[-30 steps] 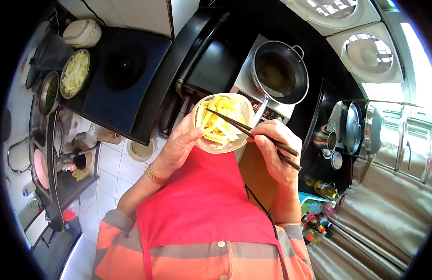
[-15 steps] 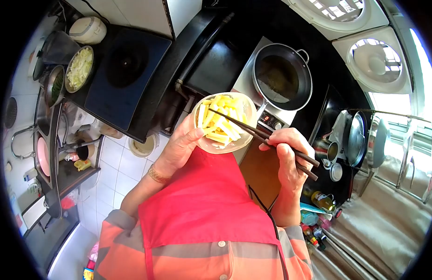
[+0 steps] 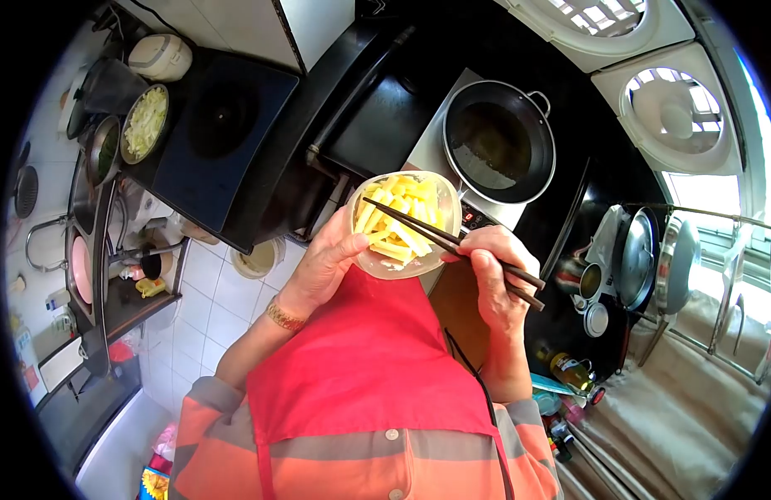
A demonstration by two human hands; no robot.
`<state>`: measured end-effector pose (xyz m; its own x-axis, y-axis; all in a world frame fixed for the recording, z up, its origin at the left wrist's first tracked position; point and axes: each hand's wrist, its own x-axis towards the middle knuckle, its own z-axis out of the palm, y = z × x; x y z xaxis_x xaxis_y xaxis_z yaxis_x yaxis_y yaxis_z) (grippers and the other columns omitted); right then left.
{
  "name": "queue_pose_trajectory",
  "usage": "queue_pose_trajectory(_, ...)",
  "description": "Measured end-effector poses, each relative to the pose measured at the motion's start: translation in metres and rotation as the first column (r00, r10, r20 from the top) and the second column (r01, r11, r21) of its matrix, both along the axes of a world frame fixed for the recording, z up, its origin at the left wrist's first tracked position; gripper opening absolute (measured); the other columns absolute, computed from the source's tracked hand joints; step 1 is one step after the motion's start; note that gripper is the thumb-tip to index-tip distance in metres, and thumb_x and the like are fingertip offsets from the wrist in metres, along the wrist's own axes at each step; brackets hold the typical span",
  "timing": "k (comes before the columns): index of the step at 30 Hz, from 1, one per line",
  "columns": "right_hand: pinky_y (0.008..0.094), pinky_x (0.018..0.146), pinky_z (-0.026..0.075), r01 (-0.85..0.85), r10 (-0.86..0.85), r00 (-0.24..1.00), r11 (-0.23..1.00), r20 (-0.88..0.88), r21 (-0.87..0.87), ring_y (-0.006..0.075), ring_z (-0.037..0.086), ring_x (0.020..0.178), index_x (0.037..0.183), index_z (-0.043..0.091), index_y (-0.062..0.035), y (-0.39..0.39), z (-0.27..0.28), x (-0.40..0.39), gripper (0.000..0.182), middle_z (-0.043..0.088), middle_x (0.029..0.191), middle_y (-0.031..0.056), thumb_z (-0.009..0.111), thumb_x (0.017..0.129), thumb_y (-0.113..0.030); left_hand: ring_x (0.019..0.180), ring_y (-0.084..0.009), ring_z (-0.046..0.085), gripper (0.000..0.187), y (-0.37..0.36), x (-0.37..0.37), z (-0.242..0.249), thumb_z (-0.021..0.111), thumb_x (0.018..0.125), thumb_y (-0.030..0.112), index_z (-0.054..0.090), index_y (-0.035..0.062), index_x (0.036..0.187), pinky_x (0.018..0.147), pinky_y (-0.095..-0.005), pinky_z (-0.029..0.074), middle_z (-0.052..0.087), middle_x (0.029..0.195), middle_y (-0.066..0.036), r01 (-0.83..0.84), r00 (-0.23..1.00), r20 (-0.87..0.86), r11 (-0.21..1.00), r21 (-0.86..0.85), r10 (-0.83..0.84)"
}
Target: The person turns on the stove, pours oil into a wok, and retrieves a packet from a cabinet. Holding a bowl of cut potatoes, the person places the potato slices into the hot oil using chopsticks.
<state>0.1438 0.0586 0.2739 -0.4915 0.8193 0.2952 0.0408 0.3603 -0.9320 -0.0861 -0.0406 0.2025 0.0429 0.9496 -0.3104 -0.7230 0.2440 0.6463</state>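
My left hand (image 3: 327, 257) grips the side of a pale translucent bowl (image 3: 449, 200), its thumb over the rim. Pale yellow cut strips (image 3: 400, 212), like potato sticks, fill the bowl. Dark chopsticks (image 3: 435, 237) are pinched in my right hand (image 3: 495, 262), with their tips among the strips. Beyond the bowl, a dark wok (image 3: 495, 137) with some liquid in its bottom sits on a silver cooktop (image 3: 508, 215) that has a lit red display.
A flat black cooktop (image 3: 223, 125) lies at the left, with a bowl of chopped pale vegetable (image 3: 145, 123) beside it. Lids and pans (image 3: 638, 258) stand in a rack at the right. An oil bottle (image 3: 571, 371) stands below them.
My right hand and the chopsticks have moved left, closer to the bowl. The bowl stays in my left hand, and the chopstick tips remain among the strips.
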Motion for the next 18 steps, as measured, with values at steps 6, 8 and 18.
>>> queue_pose_trajectory(6,0.0351,0.075,0.055,0.037,-0.042,0.996,0.997,-0.075,-0.06,0.0225,0.068,0.079,0.096,0.07,0.0042,-0.001,-0.012,0.013,0.016,0.071,0.089,0.0144,0.064,0.098,-0.01,0.146,-0.0211,0.043,0.077,0.002,0.005,-0.002,0.072,0.097,0.023,0.031,-0.0013,0.157,0.123,-0.0367,0.033,0.046,0.155,-0.013,-0.019,1.0,0.009,1.0,-0.004,0.019)
queue_pose_trajectory(8,0.0352,0.075,0.056,0.071,-0.136,0.955,0.967,-0.263,-0.244,0.0228,0.069,0.083,0.097,0.069,0.0053,-0.005,-0.015,0.016,0.02,0.069,0.09,0.016,0.063,0.101,-0.013,0.146,-0.021,0.043,0.078,0.003,0.007,-0.002,0.072,0.097,0.024,0.03,-0.0011,0.158,0.123,-0.0372,0.033,0.045,0.156,-0.013,-0.03,0.999,0.028,1.0,-0.005,0.03)
queue_pose_trajectory(18,0.0449,0.067,0.067,0.136,-0.313,0.855,0.905,-0.413,-0.403,0.031,0.071,0.074,0.099,0.062,0.0053,0.002,-0.027,0.05,0.021,0.061,0.103,0.0167,0.053,0.106,-0.013,0.145,-0.0208,0.044,0.079,0.002,0.01,-0.013,0.071,0.098,0.027,0.028,0.0037,0.16,0.121,-0.0371,0.035,0.045,0.157,-0.01,-0.034,0.997,0.073,0.999,-0.016,0.035)
